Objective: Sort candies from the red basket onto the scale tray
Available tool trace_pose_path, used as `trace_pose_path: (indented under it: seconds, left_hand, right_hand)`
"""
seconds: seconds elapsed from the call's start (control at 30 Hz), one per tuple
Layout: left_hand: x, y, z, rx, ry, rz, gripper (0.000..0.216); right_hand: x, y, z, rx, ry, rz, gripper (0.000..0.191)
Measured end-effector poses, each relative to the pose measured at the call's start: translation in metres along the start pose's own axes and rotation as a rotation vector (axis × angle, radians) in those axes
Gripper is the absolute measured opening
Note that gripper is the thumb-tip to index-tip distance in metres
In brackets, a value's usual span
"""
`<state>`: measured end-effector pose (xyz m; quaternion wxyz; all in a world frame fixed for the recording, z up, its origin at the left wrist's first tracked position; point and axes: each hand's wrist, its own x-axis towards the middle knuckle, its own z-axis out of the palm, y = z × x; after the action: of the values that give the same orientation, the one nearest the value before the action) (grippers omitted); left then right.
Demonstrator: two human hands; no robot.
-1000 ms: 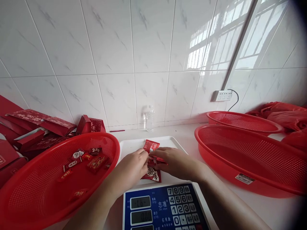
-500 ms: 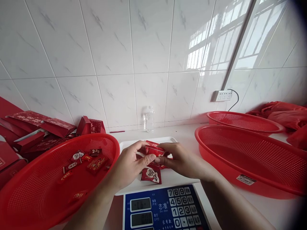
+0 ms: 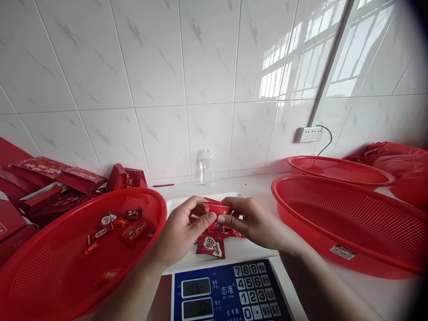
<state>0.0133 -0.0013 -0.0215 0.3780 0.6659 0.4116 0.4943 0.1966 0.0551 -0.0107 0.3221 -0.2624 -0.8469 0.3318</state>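
Note:
Between the fingertips of my left hand point(image 3: 183, 227) and my right hand point(image 3: 249, 220) is a small red packet point(image 3: 216, 208), pinched from both sides above the scale's tray. Its pale top edge faces me; what is inside, if anything, cannot be seen. Under my hands, several red wrapped sweets point(image 3: 211, 246) lie on the white weighing tray point(image 3: 187, 263), the nearest with large dark lettering on a pale patch. My hands partly cover the others. The blue keypad panel of the scale point(image 3: 230, 290) is in front, close to me.
On the left, a red plastic basket point(image 3: 160, 203) holds several wrapped sweets, with red cardboard boxes point(image 3: 80, 176) behind it. Two red baskets point(image 3: 334, 180) stand at right near red bags point(image 3: 397, 162). A clear bottle point(image 3: 209, 168) stands by the tiled wall, below a power socket point(image 3: 309, 134).
The red packet has tilted, so more of its front now shows. My right thumb has risen slightly towards my left thumb; both hands stay above the tray.

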Motion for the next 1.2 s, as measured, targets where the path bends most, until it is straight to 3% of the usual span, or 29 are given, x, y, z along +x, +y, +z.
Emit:
trace_pose_path:
  seconds: [0.17, 0.37, 0.47, 0.67, 0.8, 1.2]
  left_hand:
    - [0.0000, 0.0012, -0.0005, -0.033, -0.006, -0.034, 0.021]
    - [-0.0010, 0.0044, 0.0024, 0.028, 0.050, -0.004, 0.016]
    - [-0.0021, 0.0073, 0.0044, 0.093, 0.055, 0.002, 0.013]
    - [-0.0048, 0.0090, 0.0059, 0.008, 0.020, -0.010, 0.020]
    - [-0.0058, 0.0069, 0.0041, -0.011, 0.072, -0.029, 0.020]
    - [-0.0051, 0.0028, 0.0013, 0.094, 0.236, 0.104, 0.021]
  right_hand:
    - [0.0010, -0.0003, -0.0019, 0.245, 0.075, 0.015, 0.031]
    - [-0.0002, -0.0052, -0.0032, 0.170, 0.140, -0.091, 0.034]
    - [0.0000, -0.0049, -0.0008, 0.170, 0.143, -0.069, 0.028]
    - [0.0016, -0.0015, 0.0026, 0.268, 0.225, -0.073, 0.030]
    - [0.0027, -0.0010, 0.0018, 0.361, 0.259, -0.093, 0.029]
    - [0.0033, -0.0009, -0.0025, 0.495, 0.152, -0.034, 0.025]
